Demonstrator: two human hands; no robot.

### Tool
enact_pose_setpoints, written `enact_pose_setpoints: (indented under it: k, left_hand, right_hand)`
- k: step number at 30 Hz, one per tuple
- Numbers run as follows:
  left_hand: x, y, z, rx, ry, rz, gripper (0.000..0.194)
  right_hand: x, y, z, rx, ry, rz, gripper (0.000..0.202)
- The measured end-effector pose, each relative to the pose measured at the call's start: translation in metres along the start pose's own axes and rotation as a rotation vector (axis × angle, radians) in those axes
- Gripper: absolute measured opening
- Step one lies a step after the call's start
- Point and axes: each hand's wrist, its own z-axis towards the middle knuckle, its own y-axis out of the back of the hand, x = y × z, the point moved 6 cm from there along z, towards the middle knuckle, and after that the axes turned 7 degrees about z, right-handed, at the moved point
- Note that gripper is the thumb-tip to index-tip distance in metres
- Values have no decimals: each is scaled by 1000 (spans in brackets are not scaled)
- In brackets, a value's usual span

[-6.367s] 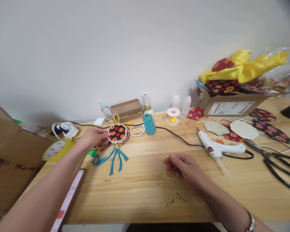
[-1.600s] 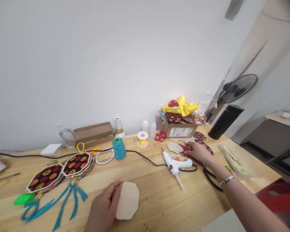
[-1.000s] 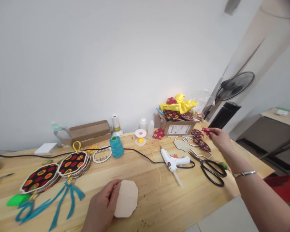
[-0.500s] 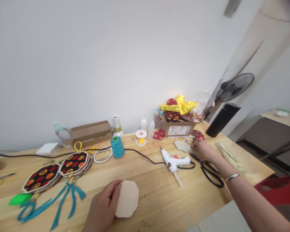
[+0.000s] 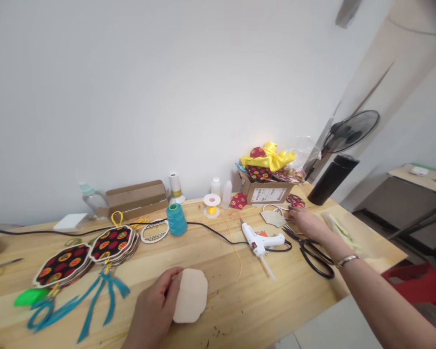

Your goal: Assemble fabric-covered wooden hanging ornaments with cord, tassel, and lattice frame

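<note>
My left hand (image 5: 158,300) grips a pale, blank plaque with notched corners (image 5: 191,296) by its left edge, thumb on top, low over the table's front. To the right, my right hand (image 5: 305,223) reaches past the black-handled scissors (image 5: 315,257), its fingers drawn together at the table. What they pinch is too small to make out. Close to the fingertips lie a grey-beige fabric piece (image 5: 273,219), a white ring-shaped frame (image 5: 272,207) and a dark red patterned fabric piece (image 5: 296,200). A white glue gun (image 5: 259,240) rests left of the scissors.
Stacked patterned plaques (image 5: 112,245) with blue ribbons lie at left. Behind are a teal thread cone (image 5: 176,220), a yellow cord spool (image 5: 212,209) and a cardboard box (image 5: 269,193) full of fabric. A black bottle (image 5: 332,179) stands at right; a black cable (image 5: 214,230) crosses the table.
The view has shifted very slightly. My right hand stays by the fabric pieces, a touch lower and flatter. My left hand still holds the plaque in the same spot.
</note>
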Motion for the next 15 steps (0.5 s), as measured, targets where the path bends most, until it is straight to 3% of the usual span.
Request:
enact_pose_setpoints:
  k: [5, 11, 15]
  left_hand:
    - [1, 0, -1, 15, 17, 0, 34]
    - [1, 0, 0, 17, -8, 10, 34]
    - [-2, 1, 0, -4, -20, 0, 32]
  right_hand:
    - [-16, 12, 0, -106, -117, 41, 14]
    - [-45, 40, -6, -314, -349, 150, 18]
    - [-60, 58, -9, -473, -400, 261, 24]
